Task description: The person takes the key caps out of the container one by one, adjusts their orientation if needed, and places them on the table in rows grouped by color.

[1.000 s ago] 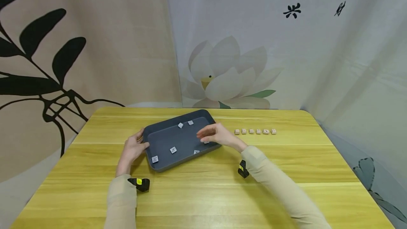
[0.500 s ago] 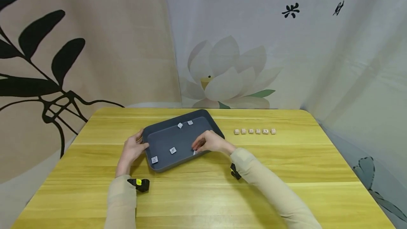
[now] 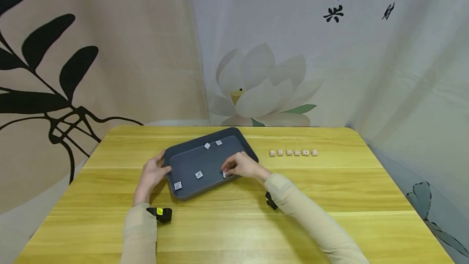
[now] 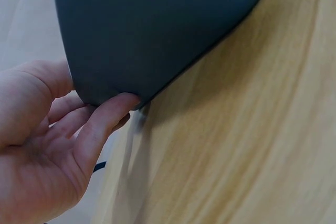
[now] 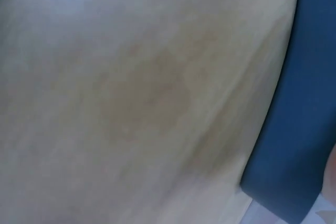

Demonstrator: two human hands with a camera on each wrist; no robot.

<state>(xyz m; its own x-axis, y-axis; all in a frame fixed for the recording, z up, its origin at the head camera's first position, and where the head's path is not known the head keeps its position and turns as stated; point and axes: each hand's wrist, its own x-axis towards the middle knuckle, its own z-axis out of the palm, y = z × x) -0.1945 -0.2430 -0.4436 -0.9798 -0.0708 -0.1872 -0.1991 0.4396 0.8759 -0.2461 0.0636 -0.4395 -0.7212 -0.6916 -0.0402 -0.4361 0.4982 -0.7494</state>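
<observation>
A dark grey tray [image 3: 188, 164] lies at a slant on the table, holding several small white printed blocks. Its left end is gripped by my left hand [image 3: 151, 176]; in the left wrist view, that hand's fingers [image 4: 105, 121] bend against the tray's corner. My right hand [image 3: 243, 165] reaches over the tray's right part, its fingertips pinching a small white block [image 3: 225, 174] near the front wall. Another printed block [image 3: 199, 174] lies left of it, and a further block [image 3: 177, 185] sits in the front left corner. The right wrist view shows mostly table and tray wall [image 5: 286, 114].
Two white blocks, one of them a tilted block [image 3: 207, 146], lie near the tray's back wall. Right of the tray, several pale blocks [image 3: 288, 152] form a straight row on the wooden table [image 3: 227, 223]. A printed curtain [image 3: 157, 52] hangs behind.
My right hand has moved left and toward the front of the tray, and its fingertips have come down onto a white block there. My left hand stays on the tray.
</observation>
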